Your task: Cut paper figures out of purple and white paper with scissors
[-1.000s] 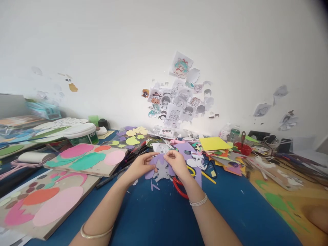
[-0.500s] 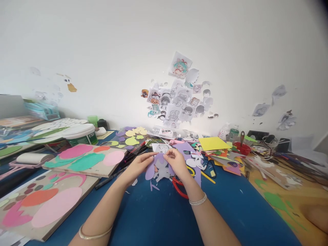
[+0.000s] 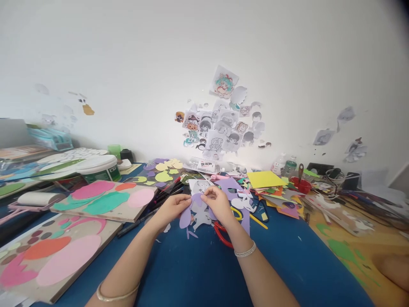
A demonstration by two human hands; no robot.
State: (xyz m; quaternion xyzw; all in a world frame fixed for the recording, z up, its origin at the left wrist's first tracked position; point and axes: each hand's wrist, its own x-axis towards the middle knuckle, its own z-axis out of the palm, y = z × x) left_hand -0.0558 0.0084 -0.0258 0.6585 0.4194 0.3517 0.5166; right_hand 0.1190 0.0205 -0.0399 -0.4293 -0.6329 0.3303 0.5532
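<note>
Between my two hands is a purple paper cutout [image 3: 185, 218] with rounded lobes. My left hand [image 3: 171, 209] pinches its left edge between thumb and fingers. The fingertips of my right hand [image 3: 219, 203] close on its upper right part. A grey paper figure [image 3: 202, 216] lies just beneath the cutout, partly covered by it. Behind the fingers is a printed grey-and-white picture [image 3: 200, 186]. Red-handled scissors [image 3: 223, 236] lie under my right wrist, close to a yellow handle loop [image 3: 237, 213]. Small purple scraps [image 3: 192, 234] rest on the blue table below.
A stack of coloured paper [image 3: 267, 180] stands right, near a red bowl [image 3: 301, 185]. Boards [image 3: 68, 247] with coloured paper shapes and a white-lidded tub [image 3: 97, 164] are left. Black pens [image 3: 166, 194] lie beside my left hand. Part of another person's arm [image 3: 394, 266] shows far right.
The purple cutout's top edge has tipped down a little between my fingers, showing more of the picture behind. Both hands keep their grip. The whole view has shifted slightly.
</note>
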